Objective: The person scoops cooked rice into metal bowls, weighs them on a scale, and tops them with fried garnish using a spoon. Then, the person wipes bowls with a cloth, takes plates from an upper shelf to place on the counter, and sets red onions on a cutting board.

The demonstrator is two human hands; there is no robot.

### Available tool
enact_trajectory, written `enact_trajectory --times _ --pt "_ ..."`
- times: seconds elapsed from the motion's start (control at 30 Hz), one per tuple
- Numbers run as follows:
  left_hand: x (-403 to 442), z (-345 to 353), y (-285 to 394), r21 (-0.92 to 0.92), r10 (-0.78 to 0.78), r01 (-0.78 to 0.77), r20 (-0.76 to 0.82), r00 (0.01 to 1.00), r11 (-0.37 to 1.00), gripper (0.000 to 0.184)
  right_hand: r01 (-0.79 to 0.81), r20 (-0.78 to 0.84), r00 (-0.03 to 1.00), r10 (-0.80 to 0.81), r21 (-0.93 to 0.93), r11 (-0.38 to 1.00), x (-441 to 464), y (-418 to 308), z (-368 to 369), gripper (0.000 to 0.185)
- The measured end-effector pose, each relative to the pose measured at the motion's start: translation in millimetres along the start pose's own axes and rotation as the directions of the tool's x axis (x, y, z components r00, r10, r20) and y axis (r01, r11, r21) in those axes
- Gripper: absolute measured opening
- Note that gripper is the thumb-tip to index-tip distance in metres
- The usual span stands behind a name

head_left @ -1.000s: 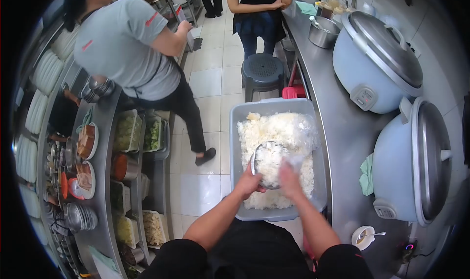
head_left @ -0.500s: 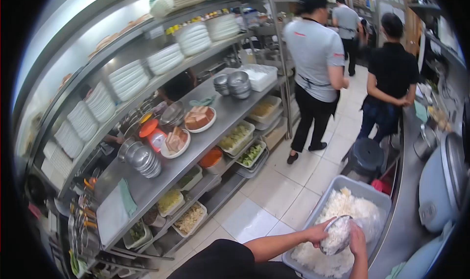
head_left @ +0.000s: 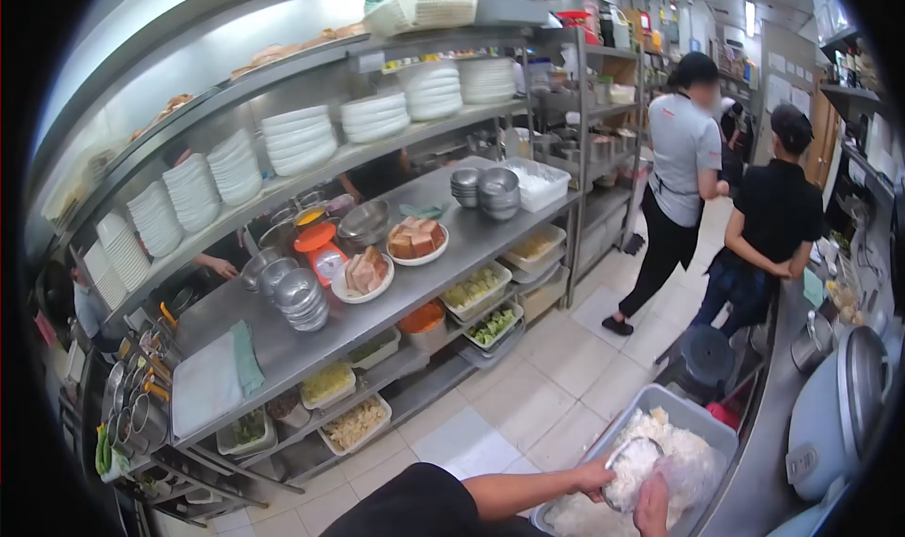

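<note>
A metal bowl [head_left: 633,471] heaped with white rice is tilted over a grey plastic tub [head_left: 724,433]. My left hand [head_left: 594,480] grips its left rim, fingers wrapped underneath. At its right side my right hand [head_left: 652,505] is closed against the bowl; some of those fingers are hidden. More white rice [head_left: 589,516] fills the tub below both hands. Clear plastic film [head_left: 696,471] lies over the rice on the tub's right side.
A steel counter [head_left: 415,287] on the left carries bowls and two plates of meat blocks [head_left: 366,275]. Food trays sit underneath; plate stacks [head_left: 300,141] stand above. Two people [head_left: 683,155] [head_left: 773,207] are in the aisle. A rice cooker [head_left: 834,414] and dark stool [head_left: 707,356] are right.
The view has tilted up and swung right. Both hands still hold the bowl over the tub. The person in the grey shirt has walked farther along the aisle.
</note>
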State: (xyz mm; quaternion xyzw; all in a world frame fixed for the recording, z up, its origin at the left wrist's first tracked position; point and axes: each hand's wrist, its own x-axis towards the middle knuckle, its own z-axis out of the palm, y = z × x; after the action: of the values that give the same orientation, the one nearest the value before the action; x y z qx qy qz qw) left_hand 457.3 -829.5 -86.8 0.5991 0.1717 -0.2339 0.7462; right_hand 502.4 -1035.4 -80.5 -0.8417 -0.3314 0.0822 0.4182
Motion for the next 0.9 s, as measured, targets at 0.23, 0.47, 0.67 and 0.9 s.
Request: enact_trajectory --times 0.23,0.47,0.67,0.9 --pt "1.5 -11.4 -12.9 -0.353 -0.05 0.003 -0.125 0.991 0.936 0.056 -0.006 -0.342 0.937 -0.075 -0.229 0.973 -52.7 -35.6 49.7 0.036" --pt "-0.4 -20.2 -11.3 -0.236 0.022 -0.054 -0.138 0.99 0.97 0.06 -0.021 -0.146 0.989 -0.021 -0.283 0.959 -44.4 -47.2 50.3 0.035" --pt "-3.3 -4.1 -27.9 -0.25 -0.01 -0.031 -0.159 0.987 0.968 0.05 -0.078 -0.177 0.983 0.047 -0.172 0.982 -23.6 -32.8 34.6 0.046" --pt "-69.5 -49.5 19.8 -0.22 0.133 -0.179 -0.208 0.969 0.959 0.061 -0.106 -0.451 0.846 0.284 0.381 0.919 -36.3 47.1 34.9 0.049"
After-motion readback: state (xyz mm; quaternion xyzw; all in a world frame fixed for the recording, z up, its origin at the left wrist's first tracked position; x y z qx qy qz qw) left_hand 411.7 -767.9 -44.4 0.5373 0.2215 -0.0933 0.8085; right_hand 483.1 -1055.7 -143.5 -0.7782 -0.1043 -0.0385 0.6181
